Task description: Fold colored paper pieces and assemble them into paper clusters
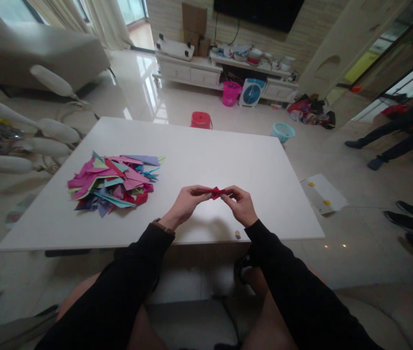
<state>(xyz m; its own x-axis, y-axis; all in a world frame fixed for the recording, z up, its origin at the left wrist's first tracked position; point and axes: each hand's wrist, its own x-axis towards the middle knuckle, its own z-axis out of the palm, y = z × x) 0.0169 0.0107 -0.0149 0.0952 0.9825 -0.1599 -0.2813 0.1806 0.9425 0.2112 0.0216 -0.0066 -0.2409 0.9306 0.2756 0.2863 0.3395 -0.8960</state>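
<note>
Both my hands meet above the near middle of the white table (pixel 199 146). Between them is a small folded piece of red paper (pixel 216 192). My left hand (pixel 186 204) pinches its left end with the fingertips. On the right end, my right hand (pixel 242 204) pinches with curled fingers. Both sleeves are black, and a watch strap shows at my left wrist. A heap of folded coloured paper pieces (pixel 113 183), pink, red, blue and green, lies on the left part of the table, well apart from my hands.
A tiny sticker (pixel 237 235) sits near the table's front edge. On the floor beyond stand a red bucket (pixel 201 119), a pink bucket (pixel 231 93), a light blue basket (pixel 283 131) and a white sheet (pixel 323 193). Other people's legs and shoes (pixel 403 141) are at the right.
</note>
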